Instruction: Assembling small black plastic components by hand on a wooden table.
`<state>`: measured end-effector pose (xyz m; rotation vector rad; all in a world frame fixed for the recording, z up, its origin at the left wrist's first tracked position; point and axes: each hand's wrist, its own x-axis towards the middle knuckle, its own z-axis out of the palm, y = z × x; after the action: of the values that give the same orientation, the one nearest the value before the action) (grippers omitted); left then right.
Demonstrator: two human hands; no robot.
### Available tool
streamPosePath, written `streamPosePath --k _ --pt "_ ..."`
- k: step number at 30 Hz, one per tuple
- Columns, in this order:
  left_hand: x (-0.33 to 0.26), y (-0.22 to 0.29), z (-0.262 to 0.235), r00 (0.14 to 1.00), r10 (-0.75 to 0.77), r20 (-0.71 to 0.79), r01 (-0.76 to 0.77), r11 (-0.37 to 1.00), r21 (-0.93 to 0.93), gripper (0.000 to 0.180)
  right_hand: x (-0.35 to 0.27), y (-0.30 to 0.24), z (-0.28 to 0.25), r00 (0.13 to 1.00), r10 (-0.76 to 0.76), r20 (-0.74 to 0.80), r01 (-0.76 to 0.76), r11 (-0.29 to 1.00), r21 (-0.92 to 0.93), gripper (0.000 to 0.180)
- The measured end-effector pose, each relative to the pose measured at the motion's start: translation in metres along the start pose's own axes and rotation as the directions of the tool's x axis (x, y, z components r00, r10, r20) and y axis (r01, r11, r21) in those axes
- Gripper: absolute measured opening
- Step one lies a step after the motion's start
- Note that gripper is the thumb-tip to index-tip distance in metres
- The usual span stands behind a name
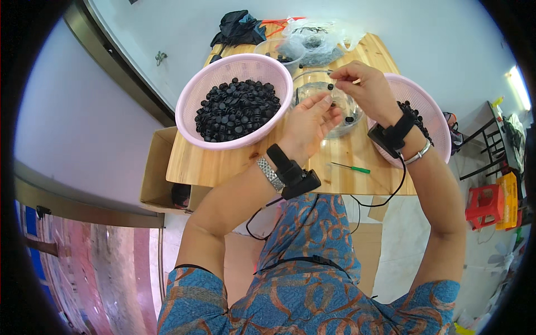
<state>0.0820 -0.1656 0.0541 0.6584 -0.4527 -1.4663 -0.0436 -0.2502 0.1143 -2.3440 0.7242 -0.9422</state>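
Both my hands work close together over a clear plastic bowl (338, 133) in the middle of the wooden table. My left hand (312, 123) is palm up, thumb and fingers pinched around a small black part that shows only partly at the fingertips. Above it and to the right, my right hand (365, 89) is closed in a pinch. A small round black cap (330, 86) appears by its thumb tip; whether the fingers grip it is unclear. Another black piece (349, 119) lies in the bowl.
A pink basket (187, 120) heaped with black caps (237, 111) stands left; another pink basket (438, 120) with black parts is under my right forearm. A green-handled screwdriver (357, 168) lies in front. Behind are a clear tub (273, 47), plastic bags (318, 42) and a black bag (240, 28).
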Motion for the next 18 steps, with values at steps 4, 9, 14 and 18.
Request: streamPosePath --k 4,9,14,18 --pt "0.007 0.002 -0.003 0.997 0.025 -0.066 -0.024 0.999 0.026 0.018 -0.009 -0.006 -0.017 0.97 0.239 0.056 -0.24 0.875 0.421 0.014" --pt "-0.019 0.008 -0.006 0.996 0.004 0.094 -0.005 1.0 0.012 0.021 -0.053 -0.029 -0.015 0.942 0.329 0.061 -0.291 0.715 0.636 0.022" --pt "-0.063 -0.006 0.008 0.999 -0.003 0.044 0.005 1.0 -0.029 0.026 -0.101 -0.03 0.003 0.927 0.374 0.026 -0.256 0.579 0.774 0.016" --pt "-0.084 -0.024 -0.001 0.998 0.038 0.056 -0.043 0.996 0.08 0.026 -0.126 -0.027 0.019 0.913 0.408 -0.023 -0.202 0.498 0.843 0.015"
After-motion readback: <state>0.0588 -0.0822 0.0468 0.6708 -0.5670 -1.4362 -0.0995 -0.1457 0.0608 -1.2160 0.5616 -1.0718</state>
